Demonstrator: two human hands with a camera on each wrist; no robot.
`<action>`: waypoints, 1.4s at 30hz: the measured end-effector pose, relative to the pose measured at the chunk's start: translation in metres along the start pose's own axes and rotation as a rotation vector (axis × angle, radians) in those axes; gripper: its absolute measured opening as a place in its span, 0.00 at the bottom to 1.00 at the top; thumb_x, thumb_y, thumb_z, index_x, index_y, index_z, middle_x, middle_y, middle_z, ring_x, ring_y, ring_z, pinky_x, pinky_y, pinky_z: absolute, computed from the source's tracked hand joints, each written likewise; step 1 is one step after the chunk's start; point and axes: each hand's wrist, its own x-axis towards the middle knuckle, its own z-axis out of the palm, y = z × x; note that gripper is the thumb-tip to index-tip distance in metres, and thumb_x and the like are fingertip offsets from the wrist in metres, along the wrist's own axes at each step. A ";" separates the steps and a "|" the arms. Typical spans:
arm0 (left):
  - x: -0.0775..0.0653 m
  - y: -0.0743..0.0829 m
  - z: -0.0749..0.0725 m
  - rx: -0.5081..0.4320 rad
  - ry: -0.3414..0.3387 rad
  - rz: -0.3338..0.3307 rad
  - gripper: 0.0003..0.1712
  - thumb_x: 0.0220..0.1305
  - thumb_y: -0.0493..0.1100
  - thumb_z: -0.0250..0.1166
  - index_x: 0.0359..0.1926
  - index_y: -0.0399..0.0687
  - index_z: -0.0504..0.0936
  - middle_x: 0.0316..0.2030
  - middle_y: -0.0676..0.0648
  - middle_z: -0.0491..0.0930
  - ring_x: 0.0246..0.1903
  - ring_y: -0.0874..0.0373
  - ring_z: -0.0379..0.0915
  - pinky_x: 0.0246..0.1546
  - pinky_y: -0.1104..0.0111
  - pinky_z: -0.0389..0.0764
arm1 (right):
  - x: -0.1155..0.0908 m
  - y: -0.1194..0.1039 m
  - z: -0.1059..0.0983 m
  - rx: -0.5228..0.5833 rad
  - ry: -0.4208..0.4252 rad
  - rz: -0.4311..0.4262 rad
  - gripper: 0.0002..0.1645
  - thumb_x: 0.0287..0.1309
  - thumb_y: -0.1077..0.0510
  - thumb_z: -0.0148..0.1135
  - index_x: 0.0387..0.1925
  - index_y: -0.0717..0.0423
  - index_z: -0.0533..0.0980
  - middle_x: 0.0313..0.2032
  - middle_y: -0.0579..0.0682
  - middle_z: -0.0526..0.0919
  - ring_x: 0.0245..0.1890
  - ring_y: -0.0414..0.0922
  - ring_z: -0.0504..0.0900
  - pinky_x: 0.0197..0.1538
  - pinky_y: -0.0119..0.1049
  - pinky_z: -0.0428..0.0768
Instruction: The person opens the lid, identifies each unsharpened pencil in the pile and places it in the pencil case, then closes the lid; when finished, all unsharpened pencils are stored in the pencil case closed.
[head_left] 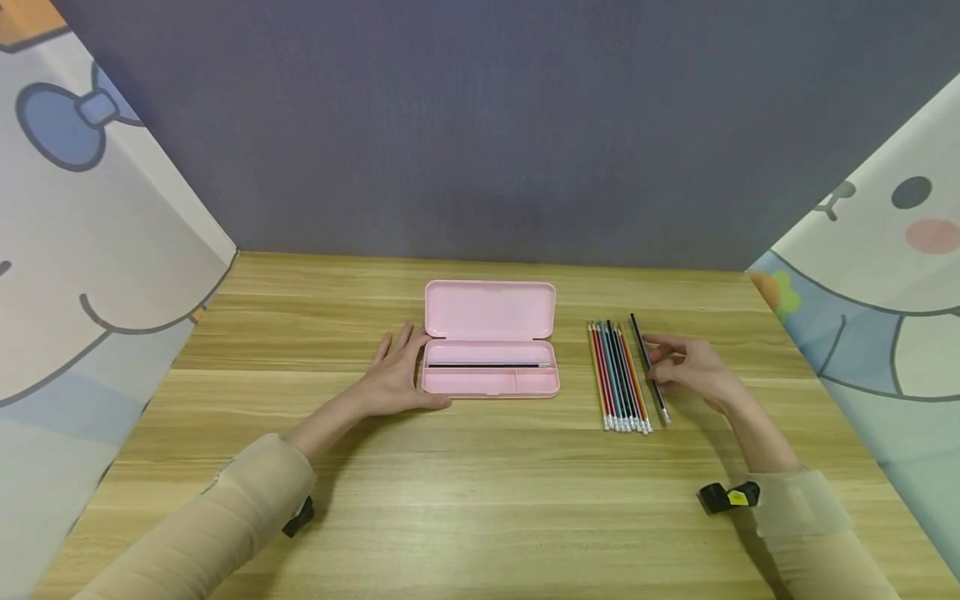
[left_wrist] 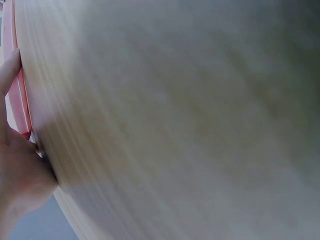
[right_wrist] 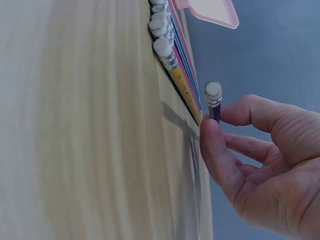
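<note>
A pink pencil case (head_left: 491,382) lies with its lid (head_left: 490,310) raised; one dark pencil (head_left: 487,365) is in its long back compartment. My left hand (head_left: 390,379) is at the case's left end, fingers spread, thumb along the front edge and index finger by the back corner. In the left wrist view, the thumb (left_wrist: 11,72) lies against the pink side. My right hand (head_left: 693,367) pinches a dark pencil (head_left: 639,337) between thumb and fingers, its white eraser end toward me. The right wrist view shows this pencil (right_wrist: 213,92) raised over the table, its shadow below.
Left of the right hand lies a row of several coloured pencils (head_left: 618,375), eraser ends toward me. The wooden table (head_left: 487,500) ends at a dark grey panel (head_left: 487,125) at the back. Cartoon-printed panels (head_left: 112,208) flank both sides.
</note>
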 end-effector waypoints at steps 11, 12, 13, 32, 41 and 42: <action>-0.001 0.003 0.000 0.010 -0.003 -0.014 0.58 0.48 0.65 0.78 0.73 0.50 0.60 0.81 0.39 0.53 0.82 0.35 0.32 0.80 0.38 0.29 | 0.003 -0.014 -0.001 0.018 0.076 -0.094 0.42 0.65 0.68 0.60 0.77 0.65 0.58 0.49 0.50 0.73 0.41 0.33 0.85 0.42 0.35 0.90; -0.001 0.004 -0.001 0.012 -0.007 -0.018 0.59 0.48 0.65 0.78 0.73 0.50 0.59 0.81 0.39 0.53 0.82 0.35 0.32 0.80 0.38 0.29 | 0.004 -0.017 -0.001 0.014 0.085 -0.104 0.41 0.65 0.68 0.60 0.77 0.64 0.58 0.49 0.50 0.73 0.42 0.32 0.85 0.42 0.35 0.90; -0.001 0.005 -0.002 0.014 -0.010 -0.021 0.59 0.48 0.65 0.78 0.74 0.49 0.59 0.81 0.39 0.52 0.83 0.35 0.32 0.80 0.38 0.29 | 0.004 -0.021 0.000 0.011 0.096 -0.115 0.41 0.66 0.68 0.60 0.77 0.63 0.59 0.49 0.49 0.73 0.41 0.32 0.85 0.42 0.35 0.90; -0.002 0.000 0.000 -0.005 -0.010 -0.007 0.59 0.48 0.66 0.77 0.73 0.51 0.59 0.82 0.40 0.51 0.83 0.35 0.31 0.80 0.39 0.28 | 0.024 -0.067 0.025 0.030 0.131 -0.304 0.40 0.65 0.66 0.64 0.76 0.52 0.65 0.48 0.48 0.77 0.43 0.38 0.84 0.40 0.37 0.89; -0.002 0.003 -0.001 0.000 0.005 0.013 0.59 0.48 0.68 0.77 0.73 0.50 0.60 0.81 0.38 0.52 0.82 0.33 0.32 0.79 0.36 0.29 | 0.038 -0.088 0.038 0.022 0.140 -0.396 0.40 0.61 0.69 0.64 0.74 0.55 0.68 0.45 0.47 0.80 0.41 0.37 0.85 0.38 0.32 0.88; -0.002 0.002 -0.001 0.004 0.002 0.011 0.59 0.48 0.69 0.77 0.73 0.50 0.59 0.81 0.39 0.52 0.82 0.33 0.32 0.79 0.37 0.29 | 0.039 -0.089 0.040 0.029 0.135 -0.401 0.40 0.61 0.70 0.64 0.74 0.55 0.68 0.45 0.47 0.80 0.41 0.37 0.85 0.38 0.32 0.88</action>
